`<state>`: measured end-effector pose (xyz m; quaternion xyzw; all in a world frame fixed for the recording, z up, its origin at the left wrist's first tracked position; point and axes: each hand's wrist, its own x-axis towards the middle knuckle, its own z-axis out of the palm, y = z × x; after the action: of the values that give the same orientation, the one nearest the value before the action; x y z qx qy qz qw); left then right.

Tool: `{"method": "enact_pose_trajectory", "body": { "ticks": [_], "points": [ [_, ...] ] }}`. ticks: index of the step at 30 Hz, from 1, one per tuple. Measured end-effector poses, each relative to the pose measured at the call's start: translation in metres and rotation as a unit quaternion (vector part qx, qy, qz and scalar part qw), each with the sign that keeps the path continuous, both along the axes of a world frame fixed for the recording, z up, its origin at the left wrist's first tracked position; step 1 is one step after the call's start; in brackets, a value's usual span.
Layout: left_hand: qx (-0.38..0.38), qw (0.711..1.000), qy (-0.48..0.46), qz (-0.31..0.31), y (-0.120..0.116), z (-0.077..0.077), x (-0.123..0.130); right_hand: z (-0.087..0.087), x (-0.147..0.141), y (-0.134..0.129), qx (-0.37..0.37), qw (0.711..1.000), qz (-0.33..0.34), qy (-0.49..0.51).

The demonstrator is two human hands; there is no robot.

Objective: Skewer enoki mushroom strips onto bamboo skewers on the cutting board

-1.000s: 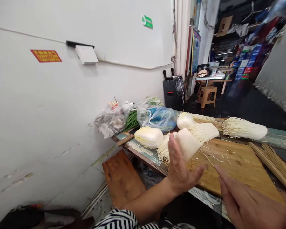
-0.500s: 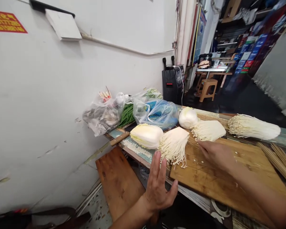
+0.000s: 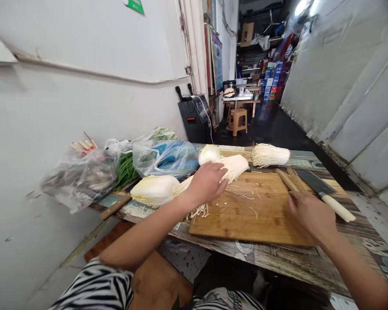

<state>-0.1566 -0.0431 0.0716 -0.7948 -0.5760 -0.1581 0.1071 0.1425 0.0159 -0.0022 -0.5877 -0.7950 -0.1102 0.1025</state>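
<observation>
My left hand reaches across the near bunch of enoki mushrooms, largely covering it. Its fingers are slightly apart, and the fingertips are by a trimmed enoki bunch behind the board. At the right end of the wooden cutting board, my right hand has its fingers curled at the near ends of some bamboo skewers. How many skewers it pinches is hidden. Beside the skewers lies a cleaver with a pale handle. Stray enoki bits are scattered on the board.
A napa cabbage lies left, near a wooden knife handle; another cabbage sits behind. A whole enoki bunch lies at the far edge. Plastic bags and green vegetables line the wall side. A black speaker stands beyond.
My view has turned right. My left hand has moved from before the near enoki to the bunch behind the board. My right hand has left that bunch for the skewers.
</observation>
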Motion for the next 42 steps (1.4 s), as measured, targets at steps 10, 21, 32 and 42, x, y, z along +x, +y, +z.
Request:
{"method": "enact_pose_trajectory", "body": {
  "ticks": [10,21,32,42],
  "points": [
    [-0.138,0.981,0.103,0.086,0.165,-0.053,0.051,-0.005,0.059,0.046,-0.155,0.982,-0.104,-0.011],
    [-0.185,0.974,0.096,0.082,0.189,-0.066,0.047,0.0,0.068,0.08,-0.279,0.953,-0.115,0.045],
    [-0.23,0.964,0.084,0.1,0.198,-0.052,0.055,-0.005,0.071,0.091,-0.326,0.929,-0.135,0.11],
    [-0.196,0.95,0.055,0.237,0.19,-0.064,0.074,-0.007,0.073,0.094,-0.235,0.938,-0.152,0.204]
  ]
}}
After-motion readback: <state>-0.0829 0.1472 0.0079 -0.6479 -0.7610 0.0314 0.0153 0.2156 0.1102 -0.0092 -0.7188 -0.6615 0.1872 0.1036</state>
